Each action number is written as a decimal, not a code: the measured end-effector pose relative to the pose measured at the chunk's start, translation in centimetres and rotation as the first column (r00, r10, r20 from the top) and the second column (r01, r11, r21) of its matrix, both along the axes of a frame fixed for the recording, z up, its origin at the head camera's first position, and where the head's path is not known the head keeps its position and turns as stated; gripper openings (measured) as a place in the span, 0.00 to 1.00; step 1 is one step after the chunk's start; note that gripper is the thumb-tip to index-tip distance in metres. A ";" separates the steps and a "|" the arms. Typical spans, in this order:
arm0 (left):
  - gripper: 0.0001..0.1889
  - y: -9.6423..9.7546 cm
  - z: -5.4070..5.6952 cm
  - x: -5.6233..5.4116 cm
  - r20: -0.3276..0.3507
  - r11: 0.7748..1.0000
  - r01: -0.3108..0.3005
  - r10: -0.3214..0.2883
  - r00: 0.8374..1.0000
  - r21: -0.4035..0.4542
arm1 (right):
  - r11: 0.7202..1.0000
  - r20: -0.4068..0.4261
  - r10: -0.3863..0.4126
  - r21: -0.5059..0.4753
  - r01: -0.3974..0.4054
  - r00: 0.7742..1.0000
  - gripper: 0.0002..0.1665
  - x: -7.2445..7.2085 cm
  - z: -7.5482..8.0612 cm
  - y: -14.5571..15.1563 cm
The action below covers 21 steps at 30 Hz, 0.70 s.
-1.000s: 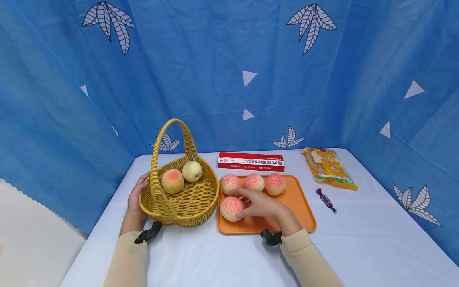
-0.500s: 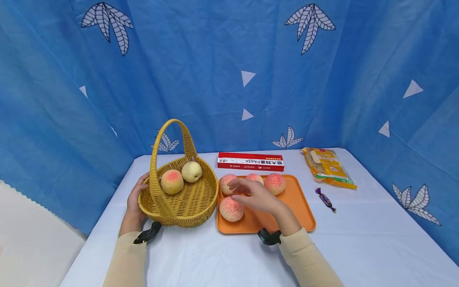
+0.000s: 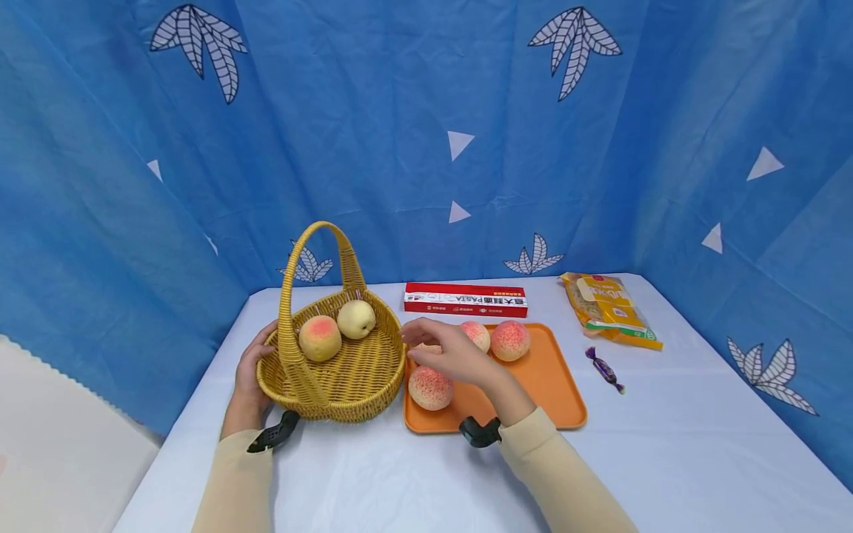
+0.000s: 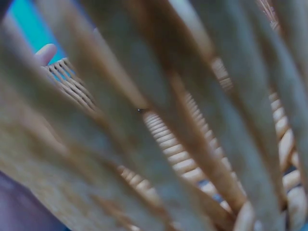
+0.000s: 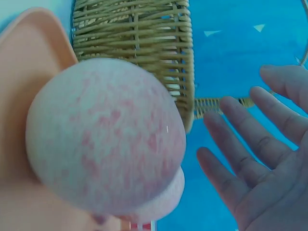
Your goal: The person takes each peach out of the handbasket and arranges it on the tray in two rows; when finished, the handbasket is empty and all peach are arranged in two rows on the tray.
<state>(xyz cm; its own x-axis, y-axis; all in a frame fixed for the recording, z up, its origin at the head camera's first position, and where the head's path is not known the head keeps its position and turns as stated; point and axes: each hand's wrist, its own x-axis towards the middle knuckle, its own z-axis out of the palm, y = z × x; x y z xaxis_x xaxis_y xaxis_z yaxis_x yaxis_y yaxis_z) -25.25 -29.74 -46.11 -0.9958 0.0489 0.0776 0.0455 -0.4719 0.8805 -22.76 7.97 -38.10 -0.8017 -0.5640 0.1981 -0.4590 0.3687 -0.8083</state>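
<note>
My left hand holds the left rim of a yellow wicker basket. A fingertip shows at the rim in the left wrist view, where blurred weave fills most of the picture. Inside the basket lie a peach and a pale yellow pear-like fruit. My right hand, fingers extended and holding nothing, hovers over the left part of an orange tray. Below it sits a speckled pink, peach-like ball, large in the right wrist view. Two similar balls are behind; another is mostly hidden by the hand.
A red pasta box lies behind the tray. To the right are a yellow food packet and a purple wrapped candy. The basket's tall handle arches upward. Blue curtain surrounds the white table.
My right hand has come off the front speckled ball, risen, and shifted left toward the basket, covering the back-left ball. The left hand and the basket stay in place.
</note>
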 end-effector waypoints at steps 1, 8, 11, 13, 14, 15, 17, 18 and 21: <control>0.31 0.0 0.0 0.0 0.000 1.000 -0.005 0.005 1.000 0.002 | 1.000 -0.006 0.010 0.002 -0.010 1.000 0.21 -0.1 0.0 -0.4; 0.31 0.0 0.1 0.2 0.007 1.000 -0.020 0.020 1.000 0.004 | 0.997 -0.015 0.020 0.071 -0.019 1.000 0.25 -1.1 0.4 -3.2; 0.31 0.1 0.1 0.1 0.021 1.000 -0.022 0.022 1.000 -0.009 | 0.996 -0.013 0.022 0.081 -0.021 1.000 0.26 -1.7 0.6 -4.3; 0.31 0.2 0.1 0.0 0.037 0.999 -0.028 0.029 0.999 -0.024 | 0.997 -0.002 0.025 0.069 -0.025 1.000 0.27 -2.2 0.5 -4.9; 0.31 0.2 0.0 0.0 0.044 0.999 -0.030 0.032 0.999 -0.034 | 0.998 0.005 0.028 0.058 -0.028 1.000 0.27 -2.4 0.5 -5.2; 0.30 0.2 0.0 0.0 0.051 0.998 -0.034 0.036 0.998 -0.043 | 0.998 0.010 0.028 0.049 -0.029 1.000 0.27 -2.6 0.5 -5.5; 0.30 0.2 0.0 0.0 0.065 0.998 -0.043 0.046 0.997 -0.055 | 0.999 0.021 0.023 0.034 -0.024 0.999 0.28 -3.0 0.4 -5.9; 0.30 0.2 0.0 0.0 0.068 0.998 -0.043 0.046 0.997 -0.055 | 0.999 0.029 0.020 0.027 -0.021 0.999 0.28 -3.1 0.3 -6.2; 0.30 0.2 0.0 -0.1 0.067 0.998 -0.039 0.042 0.997 -0.046 | 1.000 0.045 0.005 0.020 -0.006 0.999 0.30 -3.7 0.2 -6.8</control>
<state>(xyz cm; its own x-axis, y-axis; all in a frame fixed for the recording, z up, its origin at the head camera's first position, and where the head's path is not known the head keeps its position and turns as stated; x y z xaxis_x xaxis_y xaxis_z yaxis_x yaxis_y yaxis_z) -25.35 -29.53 -46.09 -0.9999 0.0105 0.0085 0.0032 -0.4311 0.9023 -26.43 1.19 -37.86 -0.8064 -0.5719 0.1504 -0.4245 0.3829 -0.8205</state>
